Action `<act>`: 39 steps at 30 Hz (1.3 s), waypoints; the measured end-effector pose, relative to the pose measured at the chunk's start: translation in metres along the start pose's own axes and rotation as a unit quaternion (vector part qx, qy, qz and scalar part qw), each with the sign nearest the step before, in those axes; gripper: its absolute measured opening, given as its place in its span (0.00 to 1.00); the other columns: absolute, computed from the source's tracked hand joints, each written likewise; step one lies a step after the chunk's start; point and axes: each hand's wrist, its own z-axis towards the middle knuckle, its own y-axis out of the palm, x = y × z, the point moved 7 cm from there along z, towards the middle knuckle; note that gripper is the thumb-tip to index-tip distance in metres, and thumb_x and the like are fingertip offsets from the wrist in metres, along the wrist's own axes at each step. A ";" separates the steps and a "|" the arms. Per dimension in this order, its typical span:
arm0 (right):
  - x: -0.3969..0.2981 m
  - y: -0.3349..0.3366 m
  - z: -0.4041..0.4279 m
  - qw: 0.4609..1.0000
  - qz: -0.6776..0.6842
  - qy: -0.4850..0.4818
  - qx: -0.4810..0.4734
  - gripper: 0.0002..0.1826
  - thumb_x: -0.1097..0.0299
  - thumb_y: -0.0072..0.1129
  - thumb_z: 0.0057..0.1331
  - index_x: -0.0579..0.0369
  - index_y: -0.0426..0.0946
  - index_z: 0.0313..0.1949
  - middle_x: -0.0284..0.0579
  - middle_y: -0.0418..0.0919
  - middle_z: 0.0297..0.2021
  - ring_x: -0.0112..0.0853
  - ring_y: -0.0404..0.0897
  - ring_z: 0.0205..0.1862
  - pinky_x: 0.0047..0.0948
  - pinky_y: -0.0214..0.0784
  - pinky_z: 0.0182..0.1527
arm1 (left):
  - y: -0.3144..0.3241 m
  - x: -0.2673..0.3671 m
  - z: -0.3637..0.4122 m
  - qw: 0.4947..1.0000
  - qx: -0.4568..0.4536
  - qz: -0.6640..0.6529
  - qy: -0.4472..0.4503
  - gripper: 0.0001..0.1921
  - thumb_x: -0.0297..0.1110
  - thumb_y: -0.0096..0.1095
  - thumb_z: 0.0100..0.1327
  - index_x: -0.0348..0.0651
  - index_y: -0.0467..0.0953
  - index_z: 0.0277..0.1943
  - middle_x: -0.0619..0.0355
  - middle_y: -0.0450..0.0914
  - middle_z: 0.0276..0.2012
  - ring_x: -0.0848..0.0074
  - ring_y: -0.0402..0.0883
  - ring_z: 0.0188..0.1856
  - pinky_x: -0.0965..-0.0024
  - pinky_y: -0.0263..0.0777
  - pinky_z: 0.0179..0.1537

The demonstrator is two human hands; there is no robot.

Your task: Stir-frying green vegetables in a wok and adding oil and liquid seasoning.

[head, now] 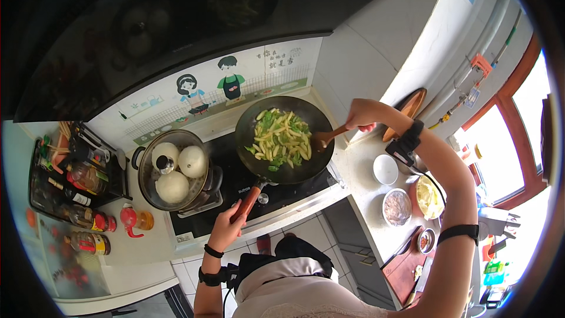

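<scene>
A dark wok (260, 172) sits on the right burner of the black gas stove (229, 181). In it lie pale sliced strips and green pepper pieces (282, 137). My left hand (226, 224) is closed around the wok's wooden handle (247, 203). On the opposite side my right hand (363, 115) grips a wooden spatula (335, 132) by its handle. The spatula's blade is down inside the wok, against the right edge of the food. On the left burner stands a steamer pot (148, 185) under a glass lid, with three round white buns (193, 161) showing through.
Seasoning bottles (90, 243) and a red-topped oil jug (129, 221) stand left of the stove. On the right counter are a white bowl (385, 169), a bowl of sliced meat (397, 207), chopped cabbage (429, 196), and a cutting board (399, 274) bearing a knife (423, 275). A range hood (176, 22) overhangs the stove.
</scene>
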 end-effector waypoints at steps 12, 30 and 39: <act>-0.059 0.068 0.010 0.966 -0.092 -0.109 0.218 0.13 0.59 0.56 0.57 0.37 0.79 0.42 0.42 0.79 0.30 0.41 0.77 0.36 0.40 0.69 0.37 | 0.004 0.005 0.000 1.000 -0.008 -0.001 -0.004 0.27 0.32 0.53 0.62 0.38 0.59 0.63 0.60 0.73 0.23 0.85 0.67 0.16 0.80 0.63 0.18; -0.047 0.045 0.049 0.912 -0.101 -0.305 0.253 0.12 0.62 0.59 0.56 0.39 0.80 0.41 0.42 0.77 0.20 0.34 0.76 0.21 0.30 0.67 0.27 | 0.006 0.003 0.002 1.000 -0.013 -0.012 -0.007 0.27 0.33 0.53 0.62 0.37 0.58 0.63 0.62 0.72 0.23 0.85 0.67 0.16 0.81 0.62 0.17; -0.123 0.050 -0.061 0.889 -0.367 -0.243 0.128 0.13 0.64 0.54 0.58 0.33 0.78 0.43 0.37 0.78 0.25 0.37 0.78 0.29 0.35 0.68 0.29 | 0.002 0.000 -0.001 1.000 -0.005 -0.005 -0.026 0.27 0.35 0.54 0.62 0.40 0.59 0.64 0.62 0.72 0.23 0.85 0.67 0.15 0.81 0.60 0.15</act>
